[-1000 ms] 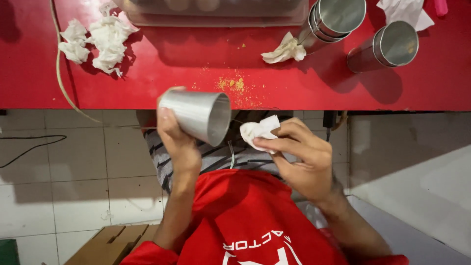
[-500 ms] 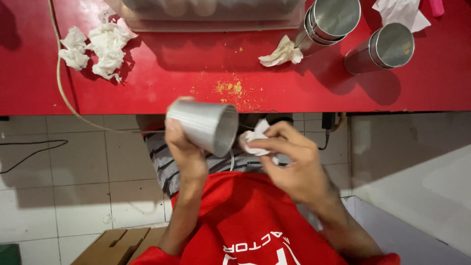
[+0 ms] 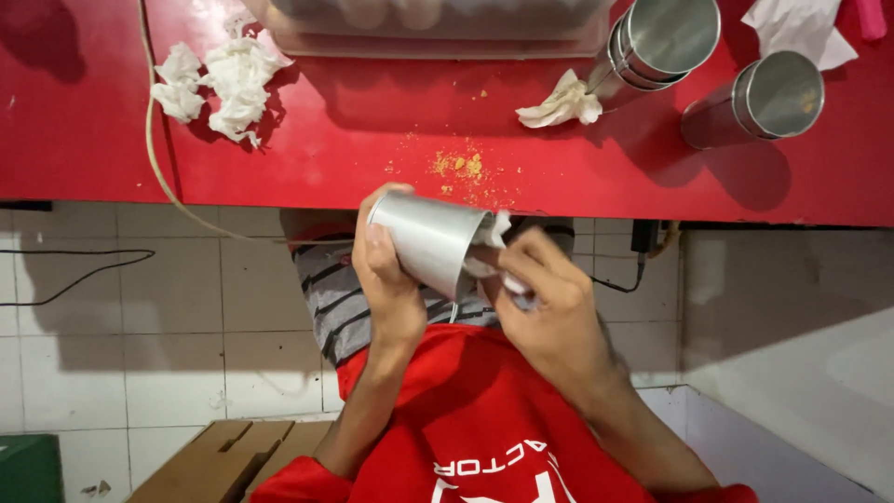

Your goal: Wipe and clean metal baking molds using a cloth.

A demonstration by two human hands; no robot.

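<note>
My left hand (image 3: 386,279) grips a plain metal cup (image 3: 430,240), held on its side below the red table's edge with its mouth turned to the right. My right hand (image 3: 549,312) holds a crumpled white tissue (image 3: 494,244) and has it pushed into the cup's mouth, fingers at the rim. Both hands are over my lap, above a red garment.
On the red table (image 3: 354,140) lie a heap of used white tissues (image 3: 219,79), one crumpled tissue (image 3: 562,102), orange crumbs (image 3: 461,168), stacked metal cups (image 3: 656,42), a single metal cup (image 3: 768,98) and a clear container (image 3: 438,23). A cord (image 3: 154,158) hangs off the edge. Cardboard lies on the tiled floor.
The cup has swung so its mouth faces right, and my right hand has moved the tissue from beside the cup into its opening.
</note>
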